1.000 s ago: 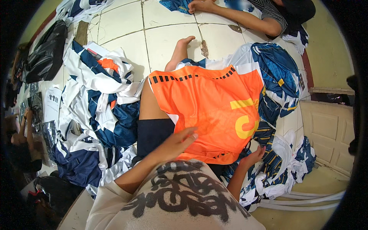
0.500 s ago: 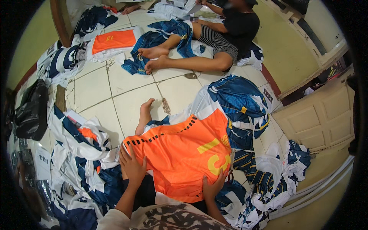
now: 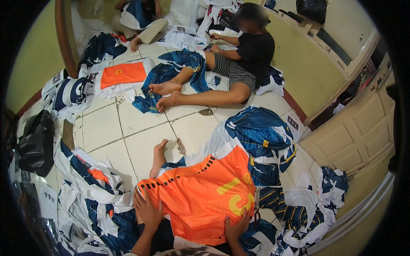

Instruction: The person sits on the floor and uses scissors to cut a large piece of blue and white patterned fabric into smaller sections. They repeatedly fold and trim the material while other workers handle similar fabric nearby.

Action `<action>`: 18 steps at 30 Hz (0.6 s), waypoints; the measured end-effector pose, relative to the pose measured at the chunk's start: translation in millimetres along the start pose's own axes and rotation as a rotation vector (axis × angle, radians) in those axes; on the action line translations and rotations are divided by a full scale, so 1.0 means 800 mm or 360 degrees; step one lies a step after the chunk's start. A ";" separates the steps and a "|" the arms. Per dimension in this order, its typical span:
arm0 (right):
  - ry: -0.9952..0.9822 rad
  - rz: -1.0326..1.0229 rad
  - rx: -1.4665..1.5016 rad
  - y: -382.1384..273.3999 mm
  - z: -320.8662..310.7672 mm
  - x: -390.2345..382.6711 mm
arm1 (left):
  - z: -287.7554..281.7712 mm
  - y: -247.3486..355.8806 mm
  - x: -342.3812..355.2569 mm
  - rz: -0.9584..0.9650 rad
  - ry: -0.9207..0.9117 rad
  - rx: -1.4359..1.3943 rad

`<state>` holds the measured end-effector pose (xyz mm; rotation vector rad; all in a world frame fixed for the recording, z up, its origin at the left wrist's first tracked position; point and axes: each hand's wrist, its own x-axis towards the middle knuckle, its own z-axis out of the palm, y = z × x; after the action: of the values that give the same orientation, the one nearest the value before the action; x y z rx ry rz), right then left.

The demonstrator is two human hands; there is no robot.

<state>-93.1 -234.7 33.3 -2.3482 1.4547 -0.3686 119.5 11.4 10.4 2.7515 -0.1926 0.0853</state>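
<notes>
Spread over my lap lies an orange jersey piece (image 3: 188,192) with yellow print, a black dashed band along its far edge and white margins. My left hand (image 3: 147,211) rests on its left edge, fingers stretched out and thumb apart. On the near right part, close to the yellow print, lies my right hand (image 3: 237,226), its fingers apart on the cloth. Beside the piece on the right sits a heap of blue jersey cloth (image 3: 260,132) with white and yellow parts. My bare foot (image 3: 160,147) shows beyond the far edge.
Left of me is a pile of white and navy cloth (image 3: 96,187), with a black bag (image 3: 36,145) behind it. Striped scraps (image 3: 299,213) lie right. A co-worker (image 3: 256,51) sits ahead beside another orange piece (image 3: 124,74); a second person (image 3: 141,17) sits farther back.
The view has tilted upward, so the scene sits lower and the second person's body and legs have come into sight. Both hands stay at about the same places on the orange piece.
</notes>
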 end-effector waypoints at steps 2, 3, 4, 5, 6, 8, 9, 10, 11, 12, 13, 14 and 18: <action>-0.0005 0.0016 0.0035 0.001 0.001 0.000 | -0.001 0.000 0.000 0.0019 0.0008 -0.0010; 0.0037 -0.0023 0.0060 0.002 0.001 0.000 | -0.001 0.000 -0.001 0.0017 0.0002 -0.0010; 0.0062 -0.0043 0.0017 0.004 0.003 0.000 | -0.001 0.000 -0.001 0.0020 0.0005 -0.0011; 0.0057 -0.0031 0.0020 0.005 0.004 0.000 | -0.001 0.000 -0.002 0.0028 0.0005 -0.0004; 0.0073 -0.0038 0.0021 0.007 0.004 0.000 | -0.001 0.000 -0.002 0.0042 0.0018 -0.0014; 0.0057 -0.0010 0.0013 0.009 0.005 0.001 | 0.000 0.000 -0.002 0.0017 -0.0007 -0.0025; 0.0023 0.0024 0.0004 0.009 0.005 0.002 | 0.000 0.000 -0.003 0.0025 0.0011 -0.0023; -0.0006 0.0062 -0.0017 0.009 0.004 0.002 | 0.000 0.000 -0.003 0.0010 -0.0016 -0.0020; -0.0031 0.0077 -0.0011 0.008 0.003 0.002 | 0.001 0.001 -0.003 0.0009 -0.0015 -0.0011; -0.0053 0.0097 -0.0017 0.007 0.001 0.002 | 0.002 0.001 -0.004 0.0028 0.0014 0.0002; -0.0067 0.0125 -0.0019 0.005 -0.001 0.002 | 0.002 0.001 -0.004 0.0003 -0.0015 -0.0002; -0.0081 0.0122 0.0007 0.002 -0.004 0.001 | 0.003 0.001 -0.004 -0.0003 -0.0018 -0.0003; -0.0084 0.0130 0.0080 -0.006 -0.012 -0.001 | 0.005 0.001 -0.005 0.0013 -0.0002 0.0017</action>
<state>-93.8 -233.3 43.8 -2.2342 1.4941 -0.3160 115.5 9.6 7.0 2.7619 -0.2040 0.0868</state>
